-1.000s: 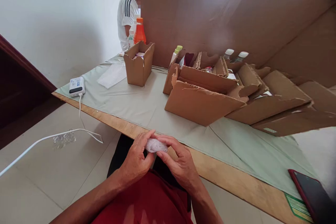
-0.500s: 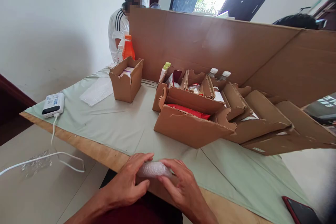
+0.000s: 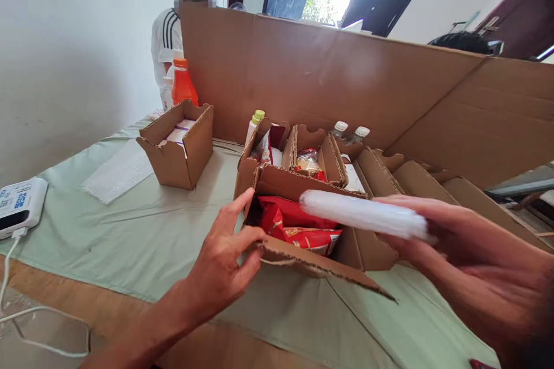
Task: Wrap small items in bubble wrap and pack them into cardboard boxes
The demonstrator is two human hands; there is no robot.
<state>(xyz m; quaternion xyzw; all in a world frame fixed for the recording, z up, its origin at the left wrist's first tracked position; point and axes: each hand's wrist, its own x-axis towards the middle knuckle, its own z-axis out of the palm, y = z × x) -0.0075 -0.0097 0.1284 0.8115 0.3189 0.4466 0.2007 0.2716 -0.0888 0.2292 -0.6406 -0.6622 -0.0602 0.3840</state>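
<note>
My right hand (image 3: 450, 236) grips one end of a bubble-wrapped bundle (image 3: 355, 210), long and whitish; what is inside the wrap cannot be made out. The bundle hovers level above the right part of the front cardboard box (image 3: 329, 268). Inside that box lie shiny red packets (image 3: 298, 219), partly covered by the bundle. My left hand (image 3: 227, 253) pinches the box's near left corner, thumb and fingers at the top edge of the front wall, which leans outward toward me.
Behind stand several cardboard boxes (image 3: 311, 127) with packets, before a tall cardboard screen (image 3: 324, 69). At left are another box (image 3: 173, 155), a bubble-wrap sheet (image 3: 119, 173), an orange bottle (image 3: 184, 83) and a cabled power bank (image 3: 21, 204). A person (image 3: 167, 34) sits beyond.
Both hands have moved forward from the table edge. The right now carries the bundle alone over the box; the left has let go of it and holds the box's front wall, tilted outward.
</note>
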